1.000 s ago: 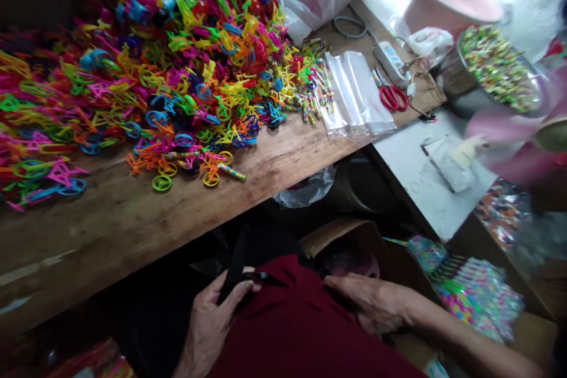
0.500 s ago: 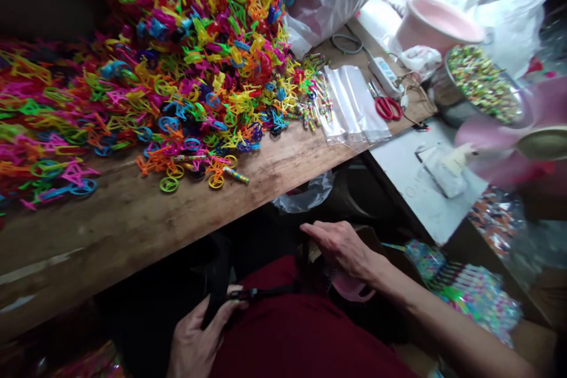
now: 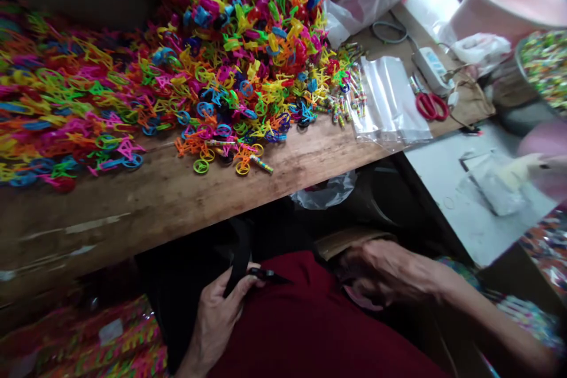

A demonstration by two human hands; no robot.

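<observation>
My left hand is closed on a black strap with a buckle, in front of the dark red shirt. To the right of my lap, my right hand is blurred and in shadow, its fingers curled downward. It is beside a pink object, partly hidden under it; whether it grips that is unclear. Above both hands, a large heap of colourful plastic bicycle-shaped pieces covers the wooden table.
Clear plastic bags, red-handled scissors and a power strip lie right of the heap. A bowl of small beads and a pink basin stand far right. Packed colourful bags lie lower left.
The view has shifted left, so the table things appear farther right. My right hand has turned downward over the pink object. My left hand still holds the strap.
</observation>
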